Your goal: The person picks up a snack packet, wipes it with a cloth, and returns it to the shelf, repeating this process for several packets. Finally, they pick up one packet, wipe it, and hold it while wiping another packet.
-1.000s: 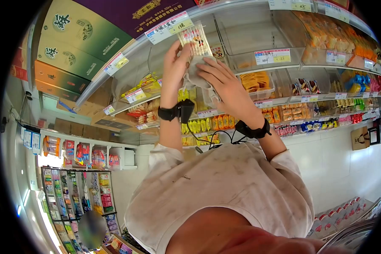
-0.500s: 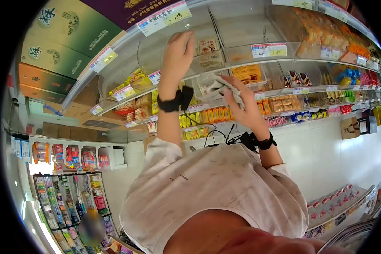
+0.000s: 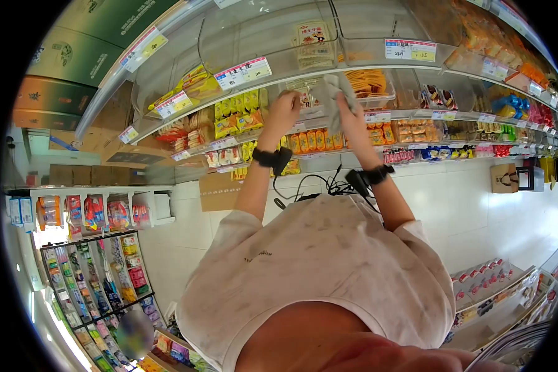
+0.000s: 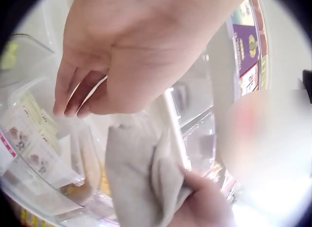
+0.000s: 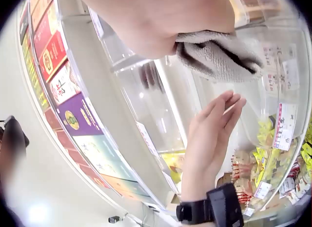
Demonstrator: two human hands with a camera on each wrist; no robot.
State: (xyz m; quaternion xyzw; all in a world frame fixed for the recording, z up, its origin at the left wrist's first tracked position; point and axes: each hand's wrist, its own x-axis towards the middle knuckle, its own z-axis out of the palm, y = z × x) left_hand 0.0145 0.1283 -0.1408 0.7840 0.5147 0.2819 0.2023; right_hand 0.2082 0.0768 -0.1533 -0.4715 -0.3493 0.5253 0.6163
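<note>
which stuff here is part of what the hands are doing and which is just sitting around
In the job:
grey cloth, gripped by the right hand
left hand, open, up at the clear bin of packets

Just sitting there:
yellow snack packs
orange packs
price tag
green boxes up top

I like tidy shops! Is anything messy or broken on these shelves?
Nothing stands out. The snack packets sit in their clear bins, and price tags line the shelves. The only thing that isn't shop goods is the grey cloth, bunched in the right hand. The left hand is open beside it.
</note>
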